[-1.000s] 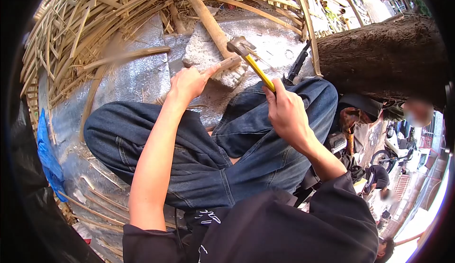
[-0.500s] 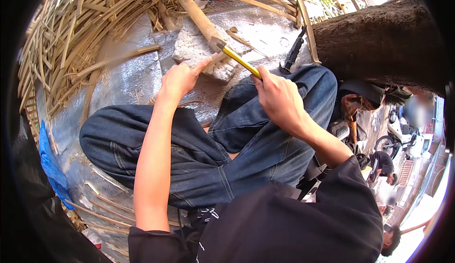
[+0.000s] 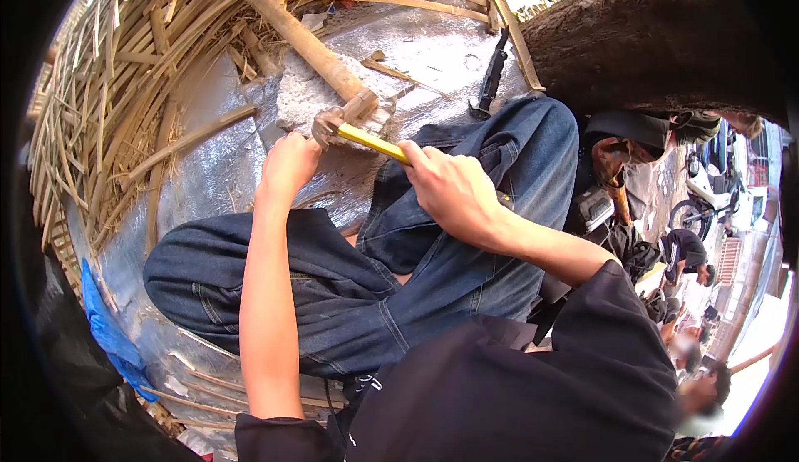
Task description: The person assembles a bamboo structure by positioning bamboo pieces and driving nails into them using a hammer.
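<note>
My right hand [image 3: 449,187] is wrapped round the yellow handle of a hammer [image 3: 366,140]. The hammer's metal head is beside the fingers of my left hand [image 3: 290,162], near the end of a bamboo pole [image 3: 312,50]. That pole rests on a rough pale stone block [image 3: 300,96]. My left hand is closed near the block's lower edge, and what its fingers hold, if anything, is hidden behind the hammer head and knuckles. A black-handled tool in a sheath [image 3: 493,75] lies right of the block, by my knee.
Woven bamboo strips [image 3: 108,87] are heaped at the left and top. A thick log [image 3: 632,46] lies at the upper right. Silvery sheeting [image 3: 204,158] covers the ground. A blue plastic sheet [image 3: 112,337] is at the left. Other people and a motorbike [image 3: 699,196] appear at the right.
The hammer has come down and left, from over the pole's end to beside my left hand. My left index finger, extended along the pole before, is now curled. The view has shifted right.
</note>
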The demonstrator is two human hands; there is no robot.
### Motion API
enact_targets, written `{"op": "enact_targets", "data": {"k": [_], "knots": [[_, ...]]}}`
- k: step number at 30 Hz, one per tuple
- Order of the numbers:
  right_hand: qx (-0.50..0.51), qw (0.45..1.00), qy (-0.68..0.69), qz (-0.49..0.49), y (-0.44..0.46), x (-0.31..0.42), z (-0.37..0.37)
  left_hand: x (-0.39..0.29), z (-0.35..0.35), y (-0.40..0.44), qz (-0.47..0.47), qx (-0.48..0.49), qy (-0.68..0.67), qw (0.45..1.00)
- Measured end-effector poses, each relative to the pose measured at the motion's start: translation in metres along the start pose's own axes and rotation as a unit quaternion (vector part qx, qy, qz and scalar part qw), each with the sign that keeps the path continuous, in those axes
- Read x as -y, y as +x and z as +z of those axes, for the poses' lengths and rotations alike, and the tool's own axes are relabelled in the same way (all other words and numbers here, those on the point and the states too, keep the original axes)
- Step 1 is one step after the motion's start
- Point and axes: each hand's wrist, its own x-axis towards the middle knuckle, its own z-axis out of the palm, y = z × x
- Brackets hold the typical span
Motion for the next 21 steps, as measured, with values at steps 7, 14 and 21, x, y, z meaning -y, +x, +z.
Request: {"op": "enact_targets", "data": {"k": [7,14,21], "knots": [[-0.015,0.984,0.139,0.108,0.001,0.002,-0.029,0.014,0.027,0.008,0.015,-0.042,-0.002,0.999],[0.002,0.994,0.069,0.085,0.010,-0.008,-0.023,-0.025,-0.032,-0.009,-0.120,0.021,-0.107,0.987],[-0.078,0.990,0.109,0.033,0.006,0.012,-0.043,-0.024,-0.032,-0.010,-0.158,0.012,-0.209,0.965]]}}
